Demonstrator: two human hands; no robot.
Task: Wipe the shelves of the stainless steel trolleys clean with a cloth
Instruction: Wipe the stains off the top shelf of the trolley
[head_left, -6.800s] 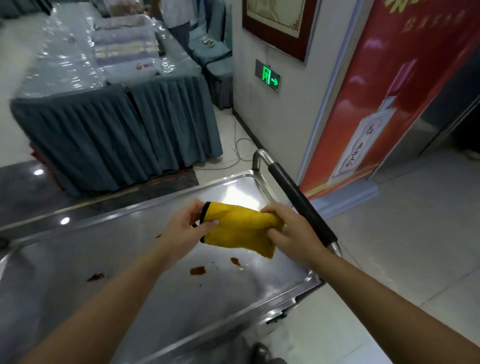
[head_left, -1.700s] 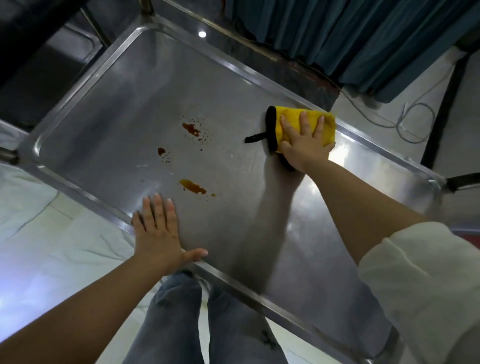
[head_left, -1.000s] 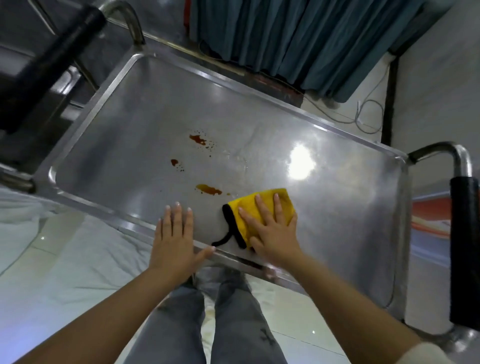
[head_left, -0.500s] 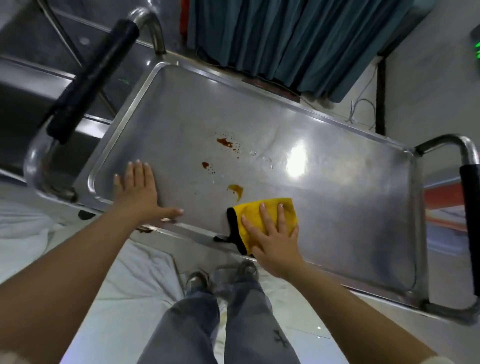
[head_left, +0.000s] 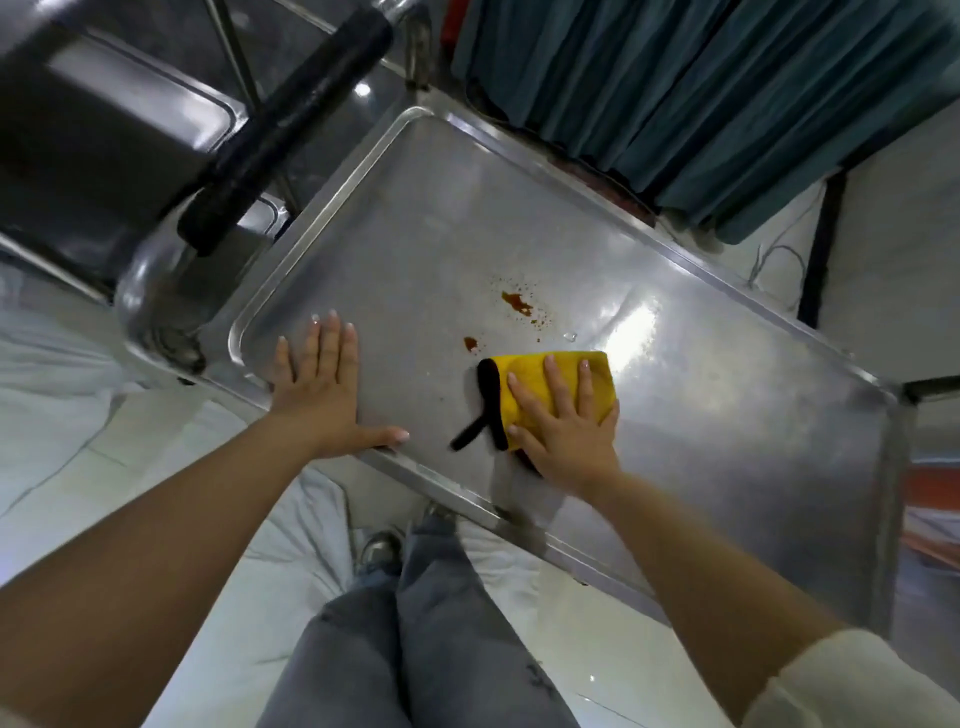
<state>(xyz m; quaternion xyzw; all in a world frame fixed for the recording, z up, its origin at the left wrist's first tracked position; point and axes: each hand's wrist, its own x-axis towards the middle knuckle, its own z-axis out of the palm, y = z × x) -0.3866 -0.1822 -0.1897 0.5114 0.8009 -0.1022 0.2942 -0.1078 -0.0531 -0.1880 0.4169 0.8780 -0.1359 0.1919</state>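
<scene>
Mid-wipe: your right hand (head_left: 566, 421) presses flat, fingers released, on yellow cloth (head_left: 558, 364); left hand (head_left: 322, 389) flat bracing top shelf (head_left: 701, 415). Push ahead onto sauce stains (head_left: 517, 304) next.

Person: bare forearms; cream rolled-up fabric sleeve (head_left: 852, 680) on right arm; faded grey-blue denim jeans (head_left: 415, 639); grey lace-up shoe (head_left: 378, 546); pale fingernails.

Two hands, the left hand (head_left: 324, 387) and the right hand (head_left: 563, 421); one yellow cloth (head_left: 556, 387); one steel shelf (head_left: 415, 218); two brown stains, the larger stain (head_left: 517, 303) and the smaller stain (head_left: 470, 343); one black handle (head_left: 283, 124).
</scene>
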